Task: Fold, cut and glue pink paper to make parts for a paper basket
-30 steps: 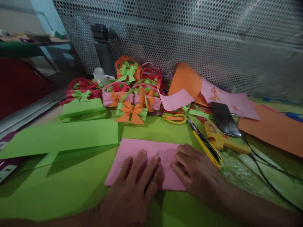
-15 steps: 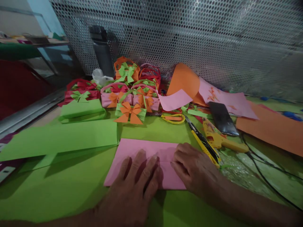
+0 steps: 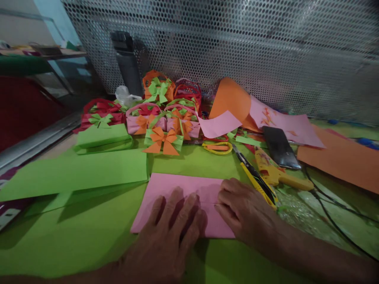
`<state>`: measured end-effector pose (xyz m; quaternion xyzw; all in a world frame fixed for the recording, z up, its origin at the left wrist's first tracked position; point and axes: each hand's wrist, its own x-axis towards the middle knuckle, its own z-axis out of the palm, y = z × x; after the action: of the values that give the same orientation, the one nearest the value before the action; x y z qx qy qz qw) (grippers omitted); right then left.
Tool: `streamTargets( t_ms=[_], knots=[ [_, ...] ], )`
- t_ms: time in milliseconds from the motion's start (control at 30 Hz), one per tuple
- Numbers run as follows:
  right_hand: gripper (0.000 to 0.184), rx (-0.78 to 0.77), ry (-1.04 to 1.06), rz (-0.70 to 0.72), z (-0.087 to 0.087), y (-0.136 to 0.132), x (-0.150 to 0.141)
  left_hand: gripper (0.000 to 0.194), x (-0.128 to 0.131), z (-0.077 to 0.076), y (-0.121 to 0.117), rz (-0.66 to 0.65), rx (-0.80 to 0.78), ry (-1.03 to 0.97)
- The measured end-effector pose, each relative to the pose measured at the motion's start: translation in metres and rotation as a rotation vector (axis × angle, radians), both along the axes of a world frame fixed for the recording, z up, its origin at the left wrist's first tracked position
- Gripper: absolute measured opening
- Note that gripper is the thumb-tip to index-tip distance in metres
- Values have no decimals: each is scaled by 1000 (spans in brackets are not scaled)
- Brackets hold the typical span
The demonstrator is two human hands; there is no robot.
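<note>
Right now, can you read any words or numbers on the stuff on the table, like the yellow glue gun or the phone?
No text can be read anywhere.
Glue gun: reddish marks on its body, too blurred to read.
Phone: dark screen, nothing shows.
Pink paper under the left hand and right hand: plain, no writing.
Pink sheet at the back: orange scraps, not letters.

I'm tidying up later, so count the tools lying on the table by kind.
Scissors: 1
Utility knife: 1
Glue gun: 1
Total: 3, all right of the pink paper under the left hand and right hand.
</note>
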<state>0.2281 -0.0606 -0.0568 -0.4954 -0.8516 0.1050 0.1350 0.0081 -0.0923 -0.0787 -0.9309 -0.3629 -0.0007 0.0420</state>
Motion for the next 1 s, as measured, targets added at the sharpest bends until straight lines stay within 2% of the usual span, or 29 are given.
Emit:
streamTargets(
  t_ms=[100,233,433,567,667,767,867,1000],
  knots=[
    [26,6,-10,4,0,-1,0,63,0,-2,0,4,41,-9],
    [25,33,-18,8,1,-2,0,60,-4,-9,2,-73,89,-41],
    [24,110,-64,2,-3,-3,-1,60,0,-13,0,-16,100,-1],
    [25,299,-173,79,-8,-9,0,59,3,-10,2,-38,-32,16],
    [34,513,-191,176,-9,-15,-1,53,5,-1,4,-52,-146,-5],
    [34,666,-208,320,-11,-23,-3,50,8,9,4,-27,-218,2],
    [33,719,-286,396,-19,-31,-3,49,9,13,3,-13,-210,12],
    [41,696,-319,387,-36,-37,2,49,6,5,2,-57,-82,-23]
  ],
)
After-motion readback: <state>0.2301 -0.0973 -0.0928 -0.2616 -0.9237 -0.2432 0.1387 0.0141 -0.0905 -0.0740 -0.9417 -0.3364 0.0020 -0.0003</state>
